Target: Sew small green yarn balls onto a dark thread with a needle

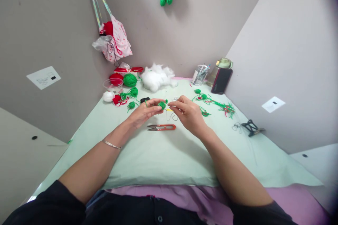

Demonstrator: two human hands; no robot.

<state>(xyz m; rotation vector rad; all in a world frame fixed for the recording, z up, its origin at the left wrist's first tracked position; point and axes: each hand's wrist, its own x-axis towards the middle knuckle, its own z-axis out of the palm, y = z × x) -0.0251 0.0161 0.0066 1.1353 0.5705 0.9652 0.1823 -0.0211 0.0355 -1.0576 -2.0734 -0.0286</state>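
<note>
Crochet piece (161,105), small, bright green, rounded, knobbly, between both hands (143,114)

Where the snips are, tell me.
In the head view, the snips lie just left of centre on the cloth, a little below the left hand.

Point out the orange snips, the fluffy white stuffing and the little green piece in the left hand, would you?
Orange snips (161,125): head view, on the upper handle arm.
White stuffing (155,78): head view, middle of the heap.
Green piece (161,105): head view, on its visible side.
</note>
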